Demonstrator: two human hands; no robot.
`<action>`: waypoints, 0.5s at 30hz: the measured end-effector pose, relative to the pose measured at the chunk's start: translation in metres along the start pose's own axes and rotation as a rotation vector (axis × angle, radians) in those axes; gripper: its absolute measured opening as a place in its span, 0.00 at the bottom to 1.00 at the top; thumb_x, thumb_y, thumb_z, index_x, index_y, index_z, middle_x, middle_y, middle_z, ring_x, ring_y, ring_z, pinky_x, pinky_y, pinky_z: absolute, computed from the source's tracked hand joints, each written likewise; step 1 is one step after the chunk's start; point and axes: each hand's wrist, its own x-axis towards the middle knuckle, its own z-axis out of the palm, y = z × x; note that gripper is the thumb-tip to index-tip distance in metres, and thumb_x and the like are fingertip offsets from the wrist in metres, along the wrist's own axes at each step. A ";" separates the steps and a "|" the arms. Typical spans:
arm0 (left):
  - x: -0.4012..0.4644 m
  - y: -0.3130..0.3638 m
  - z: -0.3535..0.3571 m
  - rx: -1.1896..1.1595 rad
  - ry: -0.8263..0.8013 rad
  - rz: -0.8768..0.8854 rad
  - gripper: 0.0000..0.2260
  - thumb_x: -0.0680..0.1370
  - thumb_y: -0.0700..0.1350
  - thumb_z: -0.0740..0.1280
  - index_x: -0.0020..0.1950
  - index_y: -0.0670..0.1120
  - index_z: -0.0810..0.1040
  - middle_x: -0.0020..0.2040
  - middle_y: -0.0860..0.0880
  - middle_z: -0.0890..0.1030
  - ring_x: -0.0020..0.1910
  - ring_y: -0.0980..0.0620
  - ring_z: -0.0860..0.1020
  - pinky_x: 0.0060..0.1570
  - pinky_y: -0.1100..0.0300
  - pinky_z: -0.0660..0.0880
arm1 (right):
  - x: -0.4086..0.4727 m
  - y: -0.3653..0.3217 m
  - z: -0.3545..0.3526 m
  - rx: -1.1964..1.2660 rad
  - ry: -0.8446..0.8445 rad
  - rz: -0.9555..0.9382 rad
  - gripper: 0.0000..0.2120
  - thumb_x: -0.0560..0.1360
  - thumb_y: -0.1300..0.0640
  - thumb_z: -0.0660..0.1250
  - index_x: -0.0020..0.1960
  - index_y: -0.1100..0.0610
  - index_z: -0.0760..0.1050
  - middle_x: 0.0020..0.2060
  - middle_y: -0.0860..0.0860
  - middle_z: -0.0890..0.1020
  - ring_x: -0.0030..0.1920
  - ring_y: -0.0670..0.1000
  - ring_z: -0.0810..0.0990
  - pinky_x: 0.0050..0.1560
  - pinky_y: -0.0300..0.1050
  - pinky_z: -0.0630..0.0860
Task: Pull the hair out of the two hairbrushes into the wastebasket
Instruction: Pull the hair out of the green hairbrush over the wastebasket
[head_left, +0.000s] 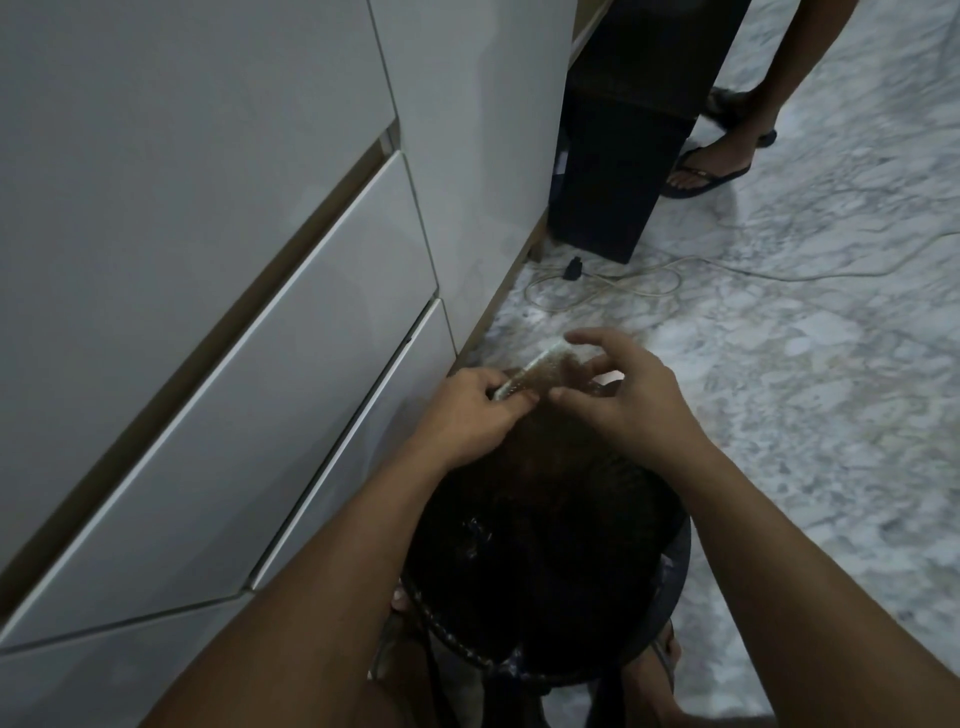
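Observation:
A pale, translucent hairbrush (540, 366) is held over the far rim of a dark woven wastebasket (545, 519). My left hand (470, 415) grips the brush by its lower end. My right hand (618, 384) is at the brush's head, with thumb and fingers pinched on the brownish hair (563, 371) in its bristles. The basket's inside is dark; something small and shiny lies in it, too dim to identify. A second hairbrush is not in view.
White glossy drawers and a cabinet (260, 312) stand close on the left. A dark box (613, 171) stands behind the cabinet's corner. A white cable (649, 280) trails across the marble floor. Another person's feet in sandals (711, 166) stand at the upper right.

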 end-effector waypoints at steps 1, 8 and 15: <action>0.000 0.000 0.000 0.011 -0.003 0.001 0.12 0.77 0.53 0.69 0.49 0.45 0.84 0.31 0.49 0.77 0.30 0.50 0.75 0.35 0.57 0.72 | 0.000 0.000 0.002 -0.037 0.021 -0.038 0.20 0.69 0.56 0.76 0.60 0.47 0.79 0.46 0.45 0.81 0.45 0.45 0.81 0.47 0.38 0.78; -0.001 -0.001 -0.009 -0.042 0.051 -0.040 0.11 0.77 0.54 0.69 0.48 0.46 0.82 0.34 0.50 0.78 0.33 0.52 0.76 0.34 0.59 0.70 | 0.007 0.001 -0.005 0.057 0.304 0.101 0.04 0.73 0.58 0.72 0.47 0.54 0.85 0.38 0.44 0.83 0.40 0.41 0.81 0.42 0.26 0.73; -0.002 0.000 -0.008 -0.053 0.045 -0.041 0.12 0.77 0.56 0.68 0.45 0.48 0.81 0.35 0.50 0.78 0.34 0.51 0.77 0.38 0.58 0.73 | 0.006 -0.004 -0.001 0.144 0.122 0.229 0.05 0.74 0.60 0.67 0.48 0.54 0.78 0.44 0.49 0.82 0.41 0.49 0.81 0.40 0.44 0.76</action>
